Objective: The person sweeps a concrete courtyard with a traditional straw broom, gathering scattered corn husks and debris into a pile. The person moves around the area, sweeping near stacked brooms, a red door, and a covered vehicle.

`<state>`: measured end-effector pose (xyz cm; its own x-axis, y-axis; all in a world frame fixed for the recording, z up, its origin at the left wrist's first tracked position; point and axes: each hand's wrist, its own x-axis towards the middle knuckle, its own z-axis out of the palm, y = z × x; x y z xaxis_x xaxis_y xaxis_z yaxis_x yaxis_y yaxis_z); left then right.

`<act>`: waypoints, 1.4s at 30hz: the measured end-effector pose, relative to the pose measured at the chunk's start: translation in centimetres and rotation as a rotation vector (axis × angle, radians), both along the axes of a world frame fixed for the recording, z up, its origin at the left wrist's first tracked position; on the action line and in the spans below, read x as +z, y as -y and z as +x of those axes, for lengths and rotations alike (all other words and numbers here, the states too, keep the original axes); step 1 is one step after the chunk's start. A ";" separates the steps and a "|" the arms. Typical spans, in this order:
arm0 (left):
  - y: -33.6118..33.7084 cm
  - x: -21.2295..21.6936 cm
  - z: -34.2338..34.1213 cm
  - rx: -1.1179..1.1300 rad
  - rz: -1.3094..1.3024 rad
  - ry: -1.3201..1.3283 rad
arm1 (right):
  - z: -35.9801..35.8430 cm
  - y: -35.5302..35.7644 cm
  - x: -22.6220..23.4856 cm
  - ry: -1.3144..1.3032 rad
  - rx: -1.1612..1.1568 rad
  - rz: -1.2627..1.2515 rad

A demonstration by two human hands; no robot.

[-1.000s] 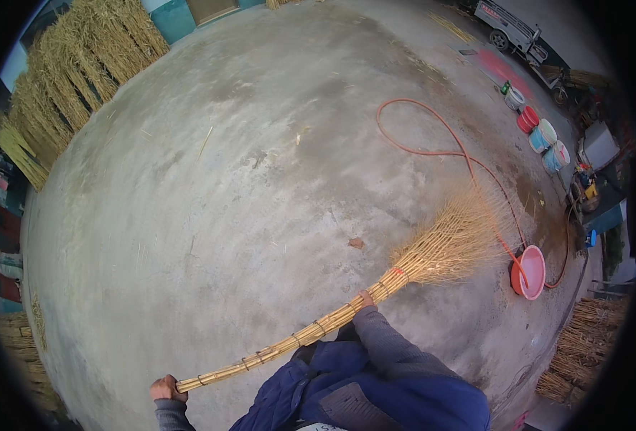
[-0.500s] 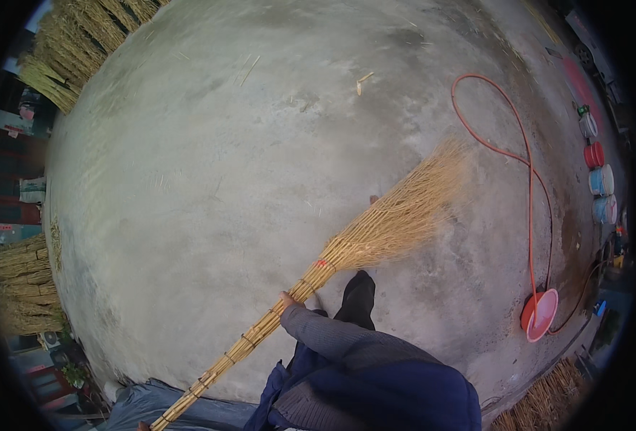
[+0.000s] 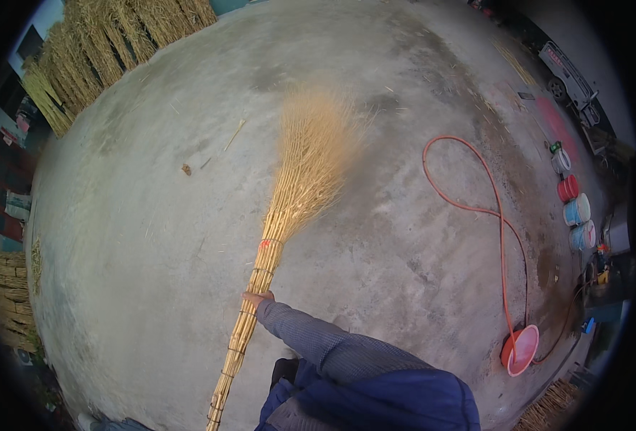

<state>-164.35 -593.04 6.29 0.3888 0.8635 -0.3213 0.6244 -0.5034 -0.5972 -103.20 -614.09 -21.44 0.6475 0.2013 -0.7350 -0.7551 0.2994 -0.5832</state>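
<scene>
A long broom (image 3: 242, 330), made of bound tan stalks, slants up from the lower edge, its brushy head (image 3: 304, 165) fanned out and blurred at the far tips. My right hand (image 3: 259, 297), at the end of a grey knitted sleeve, is wrapped round the bound handle below the red tie. The handle's near end runs out of the picture at the bottom. My left hand is outside the view. Beneath my right arm a dark shoe (image 3: 283, 372) shows in part.
A red hose (image 3: 503, 251) loops over the concrete floor (image 3: 138, 287) into a pink basin (image 3: 525, 352) on the right. Buckets (image 3: 576, 210) line the right side, with a vehicle (image 3: 568, 75) beyond. Stalk bundles (image 3: 95, 43) stand far left; small debris (image 3: 186, 169) lies on the floor.
The broom's head has swung left and away from me, and the handle stands steeper. My right hand moved slightly left with it. My left hand, barely visible at the lower edge before, has left the view.
</scene>
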 end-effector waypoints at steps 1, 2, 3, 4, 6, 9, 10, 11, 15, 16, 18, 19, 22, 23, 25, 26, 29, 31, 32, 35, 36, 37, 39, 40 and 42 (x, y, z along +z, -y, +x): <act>-0.2 -0.7 2.7 0.003 -0.029 -0.001 | 1.2 2.2 -1.0 -0.020 -0.063 0.035; -0.3 -1.3 5.8 0.002 -0.057 0.007 | 2.3 4.5 -2.0 -0.040 -0.123 0.071; -0.3 -1.8 9.2 -0.009 -0.085 0.019 | 3.5 6.7 -3.2 -0.062 -0.193 0.052; -0.3 -2.2 12.8 -0.024 -0.115 0.033 | 4.7 9.0 -4.4 -0.091 -0.262 0.026; -0.1 -2.7 20.2 -0.077 -0.174 0.062 | 6.4 13.8 -6.8 -0.102 -0.315 -0.098; -0.1 -3.6 31.7 -0.229 -0.261 0.106 | 7.5 21.0 -8.9 -0.164 -0.516 -0.074; -0.1 -4.1 35.6 -0.283 -0.287 0.125 | 8.4 23.6 -9.1 -0.161 -0.574 -0.038; 0.1 -4.8 39.4 -0.329 -0.317 0.143 | 9.5 26.0 -9.3 -0.170 -0.645 -0.102; 1.0 -7.2 55.4 -0.782 -0.377 0.353 | 10.6 36.0 -9.8 -0.184 -0.936 -0.038; 2.0 -7.7 59.7 -0.911 -0.338 0.413 | 11.2 38.9 -10.0 -0.225 -1.014 0.045; 5.2 -8.7 68.3 -1.087 -0.367 0.506 | 12.8 45.1 -10.6 -0.176 -1.086 0.087; 7.5 -9.3 72.6 -1.132 -0.373 0.507 | 13.5 48.0 -11.1 -0.186 -1.135 0.069; 16.2 -10.5 83.9 -1.320 -0.440 0.627 | 15.1 57.0 -11.9 -0.112 -1.288 0.098; 19.9 -10.6 87.3 -1.371 -0.468 0.649 | 16.2 60.3 -12.0 -0.158 -1.351 0.101; 27.3 -10.0 93.7 -1.466 -0.517 0.702 | 17.2 66.2 -11.4 -0.012 -1.393 0.184; 30.8 -9.2 96.8 -1.517 -0.515 0.710 | 18.0 68.8 -10.9 0.016 -1.438 0.211; 40.3 -6.7 103.5 -1.629 -0.574 0.729 | 20.7 76.5 -9.2 -0.005 -1.496 0.133; 45.9 -5.3 107.4 -1.662 -0.594 0.751 | 23.1 80.4 -8.2 -0.014 -1.542 0.121; 48.2 -4.8 109.3 -1.680 -0.601 0.763 | 24.1 82.2 -7.8 -0.028 -1.554 0.120; 54.2 -4.1 114.6 -1.725 -0.617 0.755 | 28.1 86.6 -7.6 0.016 -1.622 0.099; 55.6 -4.0 116.3 -1.738 -0.619 0.753 | 29.3 87.6 -7.8 0.047 -1.647 0.083; 57.1 -4.1 118.2 -1.741 -0.614 0.755 | 30.7 88.8 -8.2 0.044 -1.658 0.097; 60.0 -4.6 122.4 -1.746 -0.610 0.761 | 33.6 91.1 -9.2 0.013 -1.696 0.102; 61.5 -5.1 124.6 -1.758 -0.613 0.740 | 35.2 92.3 -9.7 0.046 -1.688 0.091; 65.2 -5.5 130.4 -1.787 -0.607 0.703 | 39.0 95.1 -10.5 0.071 -1.717 0.064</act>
<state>-33.92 -658.19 0.79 0.6846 -0.7025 0.1948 -0.7054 -0.7057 -0.0658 -64.20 -709.18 -31.90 0.1649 -0.6774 -0.7169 0.4546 0.6972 -0.5543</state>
